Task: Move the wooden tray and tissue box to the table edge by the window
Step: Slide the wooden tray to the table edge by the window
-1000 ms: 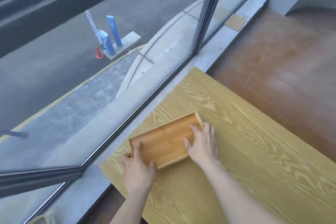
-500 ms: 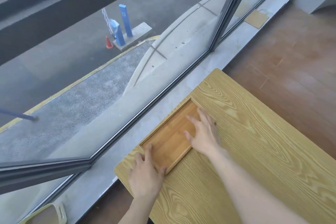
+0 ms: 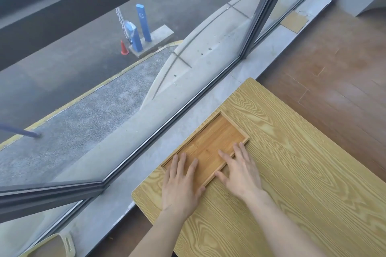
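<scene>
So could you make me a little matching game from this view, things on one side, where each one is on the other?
Things:
1. wooden tray
2. left hand
3. right hand
4. orange cone

Places:
A. outside, beyond the glass
B. fingers over the tray's near-left corner
C. along the table's window edge
D. fingers over the tray's near long rim

Pairs: 1-C, 2-B, 3-D, 4-A

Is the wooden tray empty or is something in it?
Empty. The wooden tray shows bare bottom; only fingers of the left hand and right hand rest on it.
</scene>
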A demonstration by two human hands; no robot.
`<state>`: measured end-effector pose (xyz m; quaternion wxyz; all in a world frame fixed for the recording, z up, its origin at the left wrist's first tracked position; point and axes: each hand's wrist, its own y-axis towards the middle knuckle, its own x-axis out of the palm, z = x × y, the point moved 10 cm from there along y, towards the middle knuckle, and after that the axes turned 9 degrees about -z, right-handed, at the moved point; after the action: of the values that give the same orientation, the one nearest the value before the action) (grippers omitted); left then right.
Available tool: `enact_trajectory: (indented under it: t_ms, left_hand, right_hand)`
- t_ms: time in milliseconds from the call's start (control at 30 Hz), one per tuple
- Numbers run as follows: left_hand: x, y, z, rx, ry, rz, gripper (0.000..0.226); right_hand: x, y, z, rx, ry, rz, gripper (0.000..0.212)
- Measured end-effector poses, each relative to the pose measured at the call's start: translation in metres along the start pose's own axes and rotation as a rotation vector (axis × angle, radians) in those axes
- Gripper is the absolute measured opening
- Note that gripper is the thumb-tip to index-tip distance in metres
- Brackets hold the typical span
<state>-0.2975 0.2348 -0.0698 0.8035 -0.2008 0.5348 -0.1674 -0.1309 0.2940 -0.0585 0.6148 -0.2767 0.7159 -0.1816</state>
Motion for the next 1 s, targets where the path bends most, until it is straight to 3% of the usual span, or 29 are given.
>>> enact_trajectory:
  t_ms: [1000]
  left_hand:
    - [-0.004,0.012,0.003,-0.011,-0.017,0.044,0.082]
  right_hand:
    - [-0.004,0.020,0.005,0.073,0.171,-0.029,0.072]
